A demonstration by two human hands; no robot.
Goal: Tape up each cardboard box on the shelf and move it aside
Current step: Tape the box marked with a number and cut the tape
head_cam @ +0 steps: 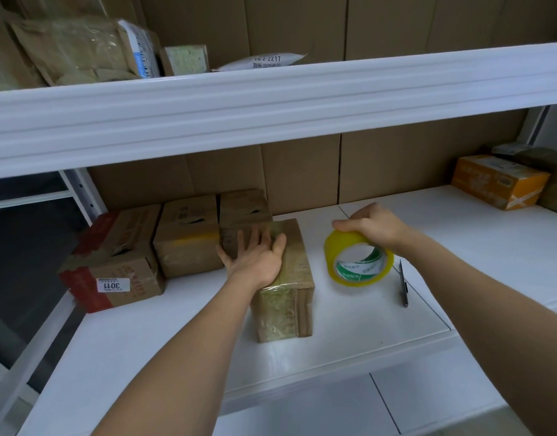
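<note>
A small taped cardboard box (pixel 289 294) lies in the middle of the white shelf (pixel 349 322). My left hand (pixel 256 258) rests flat on its top with the fingers spread. To its right stands a yellow tape roll (pixel 357 262) on edge, and my right hand (pixel 370 226) grips the roll from above. Three more cardboard boxes sit in a row at the left: one with red tape and a "3011" label (pixel 113 262), a middle box (pixel 187 239), and a box (pixel 244 212) right behind my left hand.
A dark utility knife (pixel 403 286) lies on the shelf just right of the tape roll. An orange box (pixel 499 180) and a darker parcel (pixel 554 184) sit at the far right. The upper shelf (pixel 271 102) overhangs, holding several parcels.
</note>
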